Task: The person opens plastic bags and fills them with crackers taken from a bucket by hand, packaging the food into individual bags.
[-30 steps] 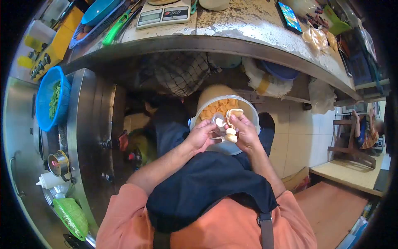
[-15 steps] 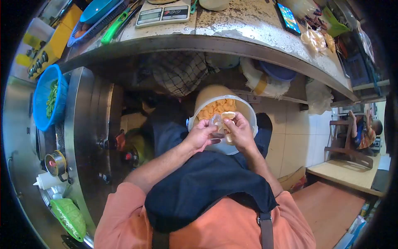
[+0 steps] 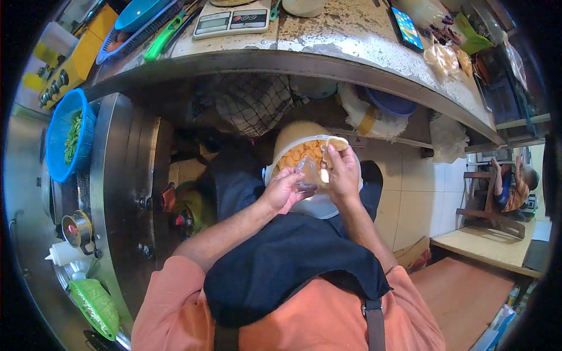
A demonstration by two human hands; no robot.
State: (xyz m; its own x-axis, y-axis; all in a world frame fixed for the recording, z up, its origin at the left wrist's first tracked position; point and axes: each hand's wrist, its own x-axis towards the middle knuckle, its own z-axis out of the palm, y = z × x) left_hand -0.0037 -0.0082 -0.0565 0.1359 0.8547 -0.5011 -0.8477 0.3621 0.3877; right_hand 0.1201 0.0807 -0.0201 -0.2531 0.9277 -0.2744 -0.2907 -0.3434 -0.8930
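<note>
A white bucket (image 3: 355, 153) stands between my knees, partly filled with orange-tan, rounded cracker-like pieces (image 3: 297, 154). Above its near side, my left hand (image 3: 281, 190) is closed on the edge of a small clear plastic bag (image 3: 308, 169). What the bag contains, if anything, is hard to make out. My right hand (image 3: 344, 175) is at the bucket's right side, its fingers closed around a few pale, flat crackers (image 3: 337, 142). One of them sticks up above the fingertips and another shows beside the palm.
Ahead is a worn counter (image 3: 339, 35) with a kitchen scale (image 3: 233, 20), a green-handled knife (image 3: 164, 38) and a phone (image 3: 407, 28). A blue basket of green vegetables (image 3: 71, 137) sits at left. Another person (image 3: 515, 187) is at far right, near a wooden chair (image 3: 483, 202).
My right hand has moved right and slightly up with the crackers, away from the bag. My left hand stays nearly in place, still holding the bag, which now points up more.
</note>
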